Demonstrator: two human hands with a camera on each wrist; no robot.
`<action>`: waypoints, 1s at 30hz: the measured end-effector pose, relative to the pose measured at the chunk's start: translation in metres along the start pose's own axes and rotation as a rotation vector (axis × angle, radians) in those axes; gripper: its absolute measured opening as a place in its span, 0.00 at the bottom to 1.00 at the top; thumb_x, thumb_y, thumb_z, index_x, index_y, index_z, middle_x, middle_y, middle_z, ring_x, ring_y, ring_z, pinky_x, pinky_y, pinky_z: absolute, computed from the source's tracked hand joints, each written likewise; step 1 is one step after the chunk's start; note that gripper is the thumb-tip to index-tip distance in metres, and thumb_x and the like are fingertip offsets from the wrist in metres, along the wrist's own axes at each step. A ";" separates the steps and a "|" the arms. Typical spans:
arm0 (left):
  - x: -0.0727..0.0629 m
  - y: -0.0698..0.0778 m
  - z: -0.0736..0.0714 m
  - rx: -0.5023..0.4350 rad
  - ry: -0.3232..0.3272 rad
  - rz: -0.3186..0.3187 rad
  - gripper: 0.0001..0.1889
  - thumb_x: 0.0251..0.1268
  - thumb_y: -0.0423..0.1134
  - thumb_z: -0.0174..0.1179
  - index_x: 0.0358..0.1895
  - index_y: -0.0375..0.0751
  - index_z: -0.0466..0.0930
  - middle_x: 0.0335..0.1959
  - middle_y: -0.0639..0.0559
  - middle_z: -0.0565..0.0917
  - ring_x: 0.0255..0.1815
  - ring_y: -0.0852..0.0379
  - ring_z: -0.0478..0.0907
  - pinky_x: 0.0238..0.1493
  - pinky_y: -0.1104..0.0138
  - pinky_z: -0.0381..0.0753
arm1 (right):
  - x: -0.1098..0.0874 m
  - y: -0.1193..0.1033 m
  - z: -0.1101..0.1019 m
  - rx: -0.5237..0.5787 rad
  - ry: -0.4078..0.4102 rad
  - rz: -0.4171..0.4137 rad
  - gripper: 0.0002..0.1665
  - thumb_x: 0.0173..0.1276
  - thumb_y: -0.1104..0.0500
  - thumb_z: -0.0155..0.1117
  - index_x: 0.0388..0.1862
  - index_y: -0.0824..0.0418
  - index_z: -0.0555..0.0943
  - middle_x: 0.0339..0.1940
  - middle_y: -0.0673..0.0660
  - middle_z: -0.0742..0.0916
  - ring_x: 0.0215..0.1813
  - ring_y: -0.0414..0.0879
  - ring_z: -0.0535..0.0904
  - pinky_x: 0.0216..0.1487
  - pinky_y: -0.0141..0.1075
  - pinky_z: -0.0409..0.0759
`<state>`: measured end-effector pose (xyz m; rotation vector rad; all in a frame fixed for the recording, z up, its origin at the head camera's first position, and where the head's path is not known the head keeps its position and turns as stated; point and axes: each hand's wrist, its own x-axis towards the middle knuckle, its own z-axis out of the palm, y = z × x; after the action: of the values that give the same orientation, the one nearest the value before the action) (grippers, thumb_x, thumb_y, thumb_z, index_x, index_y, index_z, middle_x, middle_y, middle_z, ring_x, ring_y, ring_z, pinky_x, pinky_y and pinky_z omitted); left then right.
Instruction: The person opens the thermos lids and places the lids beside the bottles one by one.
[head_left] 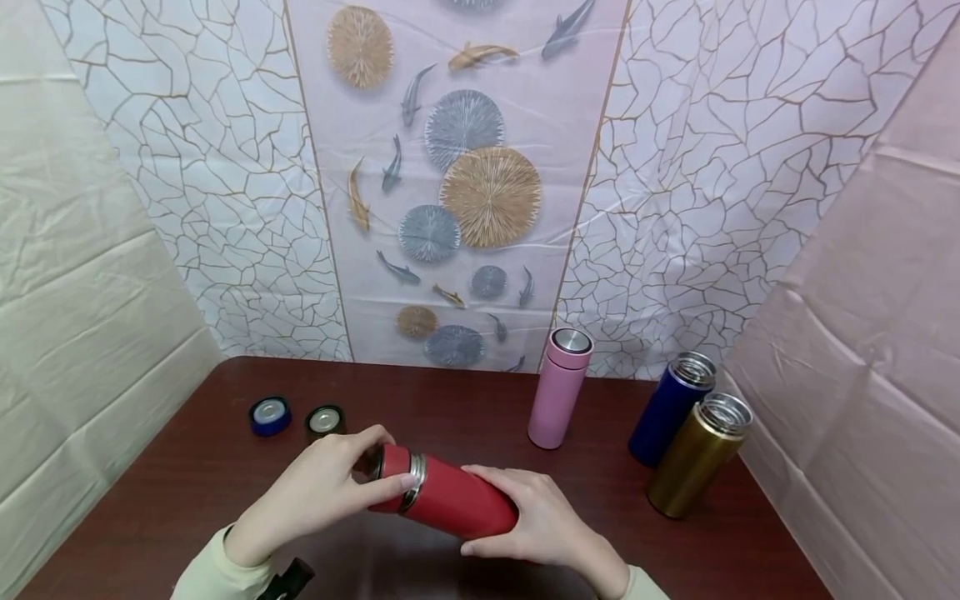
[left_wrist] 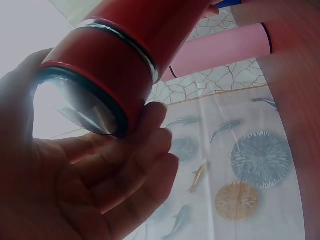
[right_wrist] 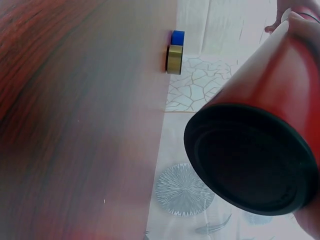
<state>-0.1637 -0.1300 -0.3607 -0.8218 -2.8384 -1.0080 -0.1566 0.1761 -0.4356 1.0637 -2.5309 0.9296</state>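
A red thermos [head_left: 461, 500] is held tilted nearly sideways above the front of the table. My left hand [head_left: 322, 487] grips its red lid [head_left: 392, 462], thumb along the silver ring where lid and body meet. In the left wrist view, the lid's shiny metal top [left_wrist: 90, 107] faces the palm, with fingers curled beside it. Around the body's lower end, my right hand [head_left: 540, 517] holds on with thumb and fingers on either side. The thermos's black base [right_wrist: 250, 160] faces the right wrist camera.
A pink thermos [head_left: 558, 392] with its lid on stands at the back. Lidless blue [head_left: 669, 412] and gold [head_left: 693, 462] thermoses stand at the right. Towards the left lie a blue lid [head_left: 270, 416] and a gold lid [head_left: 325, 422]. Patterned cloth [head_left: 675, 208] hangs behind the table.
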 end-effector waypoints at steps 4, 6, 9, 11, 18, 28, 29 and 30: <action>0.000 -0.002 0.000 -0.024 -0.047 0.020 0.25 0.63 0.69 0.61 0.48 0.54 0.79 0.28 0.67 0.81 0.26 0.68 0.78 0.27 0.69 0.78 | -0.001 0.001 0.000 0.011 -0.007 0.016 0.45 0.52 0.31 0.77 0.69 0.38 0.75 0.53 0.43 0.86 0.44 0.35 0.81 0.42 0.35 0.82; 0.000 -0.003 0.001 -0.043 -0.059 0.047 0.26 0.64 0.68 0.60 0.52 0.53 0.78 0.32 0.67 0.82 0.30 0.68 0.79 0.29 0.69 0.79 | -0.001 0.001 0.000 0.024 -0.012 0.030 0.44 0.52 0.31 0.77 0.68 0.38 0.75 0.52 0.42 0.86 0.44 0.35 0.81 0.41 0.35 0.82; -0.001 -0.004 0.002 -0.076 -0.066 0.095 0.27 0.63 0.67 0.61 0.58 0.57 0.76 0.40 0.66 0.81 0.37 0.67 0.79 0.33 0.68 0.82 | -0.002 0.002 0.001 0.038 -0.016 0.046 0.44 0.52 0.32 0.77 0.68 0.37 0.75 0.52 0.42 0.86 0.44 0.35 0.81 0.41 0.34 0.82; -0.003 -0.005 0.004 -0.078 -0.068 0.141 0.30 0.61 0.68 0.63 0.63 0.61 0.73 0.47 0.66 0.80 0.42 0.66 0.79 0.36 0.68 0.83 | -0.003 0.003 0.001 0.044 -0.015 0.049 0.44 0.52 0.32 0.77 0.68 0.37 0.75 0.52 0.42 0.86 0.44 0.35 0.81 0.41 0.34 0.81; -0.004 -0.005 0.003 0.033 -0.040 0.348 0.39 0.56 0.61 0.72 0.71 0.66 0.66 0.61 0.67 0.72 0.54 0.64 0.76 0.46 0.66 0.83 | -0.003 0.005 0.000 0.067 -0.005 0.053 0.44 0.52 0.33 0.78 0.69 0.37 0.75 0.54 0.42 0.86 0.45 0.35 0.81 0.42 0.35 0.81; -0.007 -0.002 -0.001 0.127 -0.022 0.341 0.36 0.55 0.64 0.71 0.67 0.62 0.72 0.57 0.69 0.75 0.55 0.66 0.75 0.48 0.65 0.82 | -0.003 0.005 0.001 0.050 -0.023 0.037 0.44 0.53 0.32 0.77 0.69 0.38 0.75 0.54 0.42 0.86 0.45 0.35 0.81 0.43 0.35 0.82; -0.007 -0.002 -0.001 0.123 -0.028 0.322 0.36 0.54 0.63 0.72 0.67 0.62 0.72 0.56 0.68 0.76 0.54 0.66 0.75 0.48 0.65 0.82 | -0.003 0.005 0.001 0.045 -0.023 0.032 0.44 0.53 0.32 0.77 0.69 0.39 0.75 0.54 0.42 0.86 0.45 0.35 0.81 0.43 0.34 0.82; -0.007 -0.001 -0.001 0.122 -0.035 0.303 0.36 0.53 0.63 0.73 0.67 0.63 0.72 0.56 0.68 0.76 0.53 0.66 0.75 0.47 0.65 0.82 | -0.003 0.006 0.001 0.043 -0.022 0.028 0.44 0.53 0.32 0.77 0.69 0.39 0.75 0.54 0.42 0.86 0.45 0.35 0.81 0.43 0.34 0.82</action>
<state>-0.1581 -0.1348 -0.3618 -1.2178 -2.6567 -0.7793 -0.1583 0.1802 -0.4402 1.0594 -2.5611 0.9896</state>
